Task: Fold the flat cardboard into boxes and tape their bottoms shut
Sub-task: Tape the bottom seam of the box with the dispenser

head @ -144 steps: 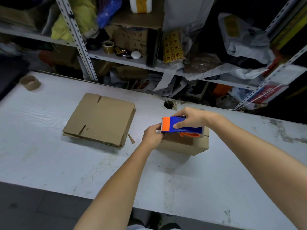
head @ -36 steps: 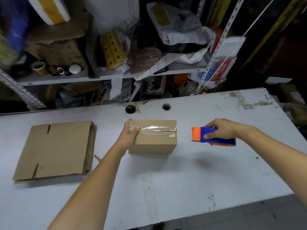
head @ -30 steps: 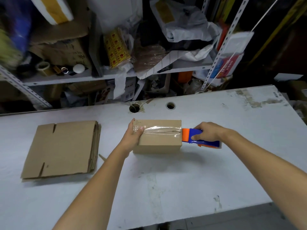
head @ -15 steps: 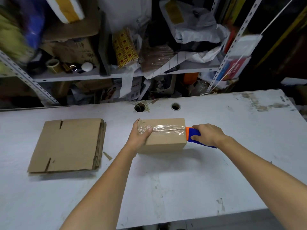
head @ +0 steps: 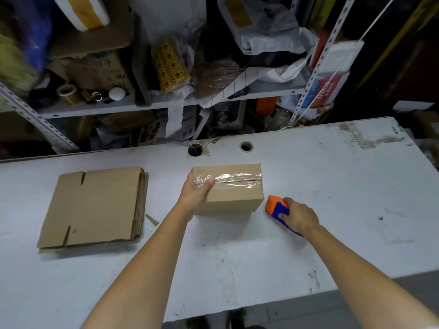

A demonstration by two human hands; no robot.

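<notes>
Nearest us, at the box's four o'clock, our right hand point(head: 299, 218) is wrapped over the blue-and-orange tape dispenser point(head: 276, 207), low over the table point(head: 237, 269). We cannot tell whether it touches the surface. We see no strand joining it to the box, so we judge the strip cut. The risk here is the cutter we expect under the orange nose. If we set it down carelessly it could nick our fingers, or the loose tape end could curl back onto the roll.

Beyond, at our twelve o'clock, our left hand point(head: 196, 194) grips the nine o'clock end of the box point(head: 232, 200), thumb on top and fingers round the end. The tape point(head: 237, 182) runs along the top seam, but it is bunched and wrinkled under the thumb. At the three o'clock end it seems barely to lap over the edge. Either end could lift and let the flaps spring open unless we press it flat. The thumb may also stick and drag the strip as we let go.

At the box's nine o'clock lies the stack of flat cardboard point(head: 95, 205), with its sheets fanned along the three o'clock edge. We could easily lift two at once.
</notes>
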